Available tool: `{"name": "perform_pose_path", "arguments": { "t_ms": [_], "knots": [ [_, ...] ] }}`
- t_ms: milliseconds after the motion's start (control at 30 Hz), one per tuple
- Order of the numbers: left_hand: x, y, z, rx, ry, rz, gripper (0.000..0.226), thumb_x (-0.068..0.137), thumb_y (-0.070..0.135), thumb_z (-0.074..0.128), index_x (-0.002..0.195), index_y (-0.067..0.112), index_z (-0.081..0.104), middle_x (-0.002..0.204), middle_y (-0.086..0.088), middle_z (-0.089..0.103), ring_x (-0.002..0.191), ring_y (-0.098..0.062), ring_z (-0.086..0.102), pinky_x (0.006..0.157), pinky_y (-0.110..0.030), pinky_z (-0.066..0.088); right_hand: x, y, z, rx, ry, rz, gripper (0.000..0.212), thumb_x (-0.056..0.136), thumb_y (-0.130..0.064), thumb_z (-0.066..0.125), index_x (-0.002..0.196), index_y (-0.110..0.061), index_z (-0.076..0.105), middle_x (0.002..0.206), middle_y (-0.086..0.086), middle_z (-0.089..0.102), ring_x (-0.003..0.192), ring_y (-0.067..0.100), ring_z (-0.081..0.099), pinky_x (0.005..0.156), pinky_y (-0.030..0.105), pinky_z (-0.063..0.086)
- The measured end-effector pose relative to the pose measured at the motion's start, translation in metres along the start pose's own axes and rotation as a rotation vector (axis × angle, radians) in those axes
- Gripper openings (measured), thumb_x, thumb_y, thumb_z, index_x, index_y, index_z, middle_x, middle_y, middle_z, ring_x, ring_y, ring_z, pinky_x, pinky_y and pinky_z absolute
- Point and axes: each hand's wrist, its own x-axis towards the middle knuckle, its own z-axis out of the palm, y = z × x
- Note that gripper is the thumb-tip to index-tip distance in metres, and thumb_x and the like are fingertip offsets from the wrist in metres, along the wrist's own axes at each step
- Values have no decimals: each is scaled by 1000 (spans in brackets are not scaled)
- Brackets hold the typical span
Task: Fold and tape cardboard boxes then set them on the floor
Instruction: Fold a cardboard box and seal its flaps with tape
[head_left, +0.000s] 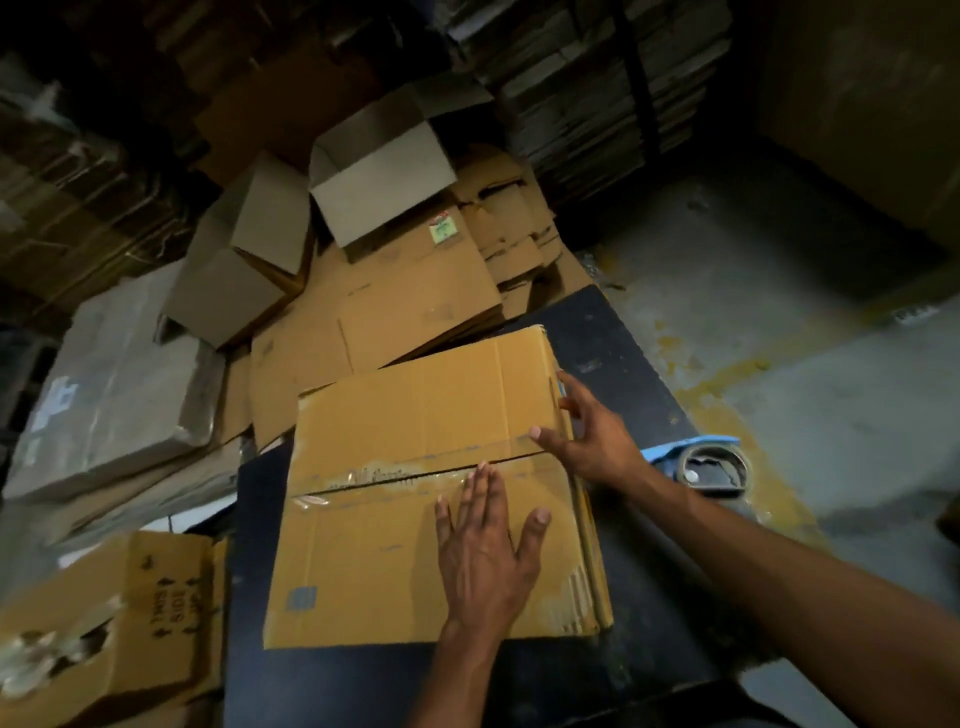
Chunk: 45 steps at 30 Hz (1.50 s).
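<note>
The cardboard box lies on the dark table, its closed flaps facing up and meeting along a centre seam that runs left to right across the person's front, tilted a little so the right end sits farther away. That seam is the box's long axis here, and it is what the coming move turns on.

The left hand rests flat on the near flap, fingers straight and spread, fingertips just reaching the seam. It holds nothing and seems to be pinning the flap down. The right hand is at the seam's right end, fingers extended and slightly splayed, thumb on the top face and the other fingers over the box's right edge; it grips nothing either. Old clear tape shows along the seam (patchy and torn, so it looks unlikely to hold the flaps).

The tape dispenser, blue-handled, sits on the table just to the right of the box, near the right wrist and well apart from the left hand. The right hand is clearly the nearer one, so it would probably fetch the dispenser while the left keeps the flaps shut, with the pull then running leftward along the seam.
</note>
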Motion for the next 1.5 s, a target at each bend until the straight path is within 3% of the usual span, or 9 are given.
{"name": "perform_pose_path", "arguments": {
  "t_ms": [167, 300, 500, 633, 867, 1000, 1133, 1400, 1500],
  "knots": [
    [4, -72, -23, -10, 16, -173, 90, 96, 80, 6, 157, 25, 43, 164, 5, 39, 152, -15, 29, 127, -41, 15, 36, -40, -13, -263, -100, -94, 103, 84, -49, 78, 162, -38, 11, 151, 5, 49, 133, 29, 53, 100, 42, 49],
    [10, -143, -36, -131, 165, -237, 95, 94, 83, 4, 152, 23, 51, 159, -1, 47, 148, -19, 37, 124, -41, 26, 31, -82, 20, -607, 14, -130, 101, 90, -65, 63, 162, -37, -1, 171, 7, 8, 155, 34, 14, 120, 59, 25],
    [13, -243, -39, -356, 44, -281, 96, 88, 86, 18, 161, 27, -1, 168, 9, -11, 157, -11, -10, 129, -42, 2, -13, -146, 171, -894, -481, -529, 93, 94, -81, 25, 162, -30, -15, 166, -3, -28, 154, 18, -25, 126, 57, -4],
    [10, -298, -41, -1084, 202, -527, 51, 90, 27, 63, 140, 30, 58, 152, 6, 53, 147, -15, 43, 114, -34, 41, -16, -164, 251, -1057, -566, -684, 96, 93, -84, 5, 165, -20, -3, 168, -3, -21, 155, 17, -23, 126, 55, -7],
    [15, -334, -29, -1455, -9, -570, 60, 88, -9, 54, 130, 33, 60, 93, 22, 77, 73, 8, 66, 66, -16, 53, -4, -179, 310, -1264, -670, -721, 113, 83, -93, 3, 164, -15, -4, 169, -1, -19, 154, 13, -23, 124, 55, -10],
    [6, -342, -17, -1479, 6, -489, 69, 69, 29, 55, 137, 29, 67, 129, 13, 71, 113, 5, 66, 101, -29, 54, -4, -182, 310, -1265, -700, -698, 103, 90, -89, 14, 165, -21, 0, 169, -7, -16, 155, 8, -18, 126, 53, -6],
    [7, -349, -5, -1506, 94, -478, 63, 73, 34, 51, 132, 23, 71, 127, 14, 71, 118, 5, 63, 104, -25, 51, 3, -197, 298, -1073, -678, -677, 82, 98, -79, 22, 164, -32, 13, 171, -16, 0, 157, 5, 0, 127, 50, 11],
    [27, -346, 2, -1642, -242, -180, 92, 85, 72, 52, 161, 50, 6, 169, 25, 4, 154, 2, 11, 127, -36, 20, 9, -188, 326, -1386, -685, -629, 107, 87, -87, 4, 162, -12, -15, 169, 6, -23, 157, 25, -18, 125, 63, 1],
    [24, -353, 13, -1493, -290, -190, 93, 84, 65, 57, 157, 60, -1, 170, 22, 7, 156, -9, 20, 124, -44, 28, 8, -186, 325, -1402, -692, -628, 107, 88, -85, 2, 162, -10, -14, 170, 10, -20, 158, 29, -15, 124, 65, 4]
  ]
}}
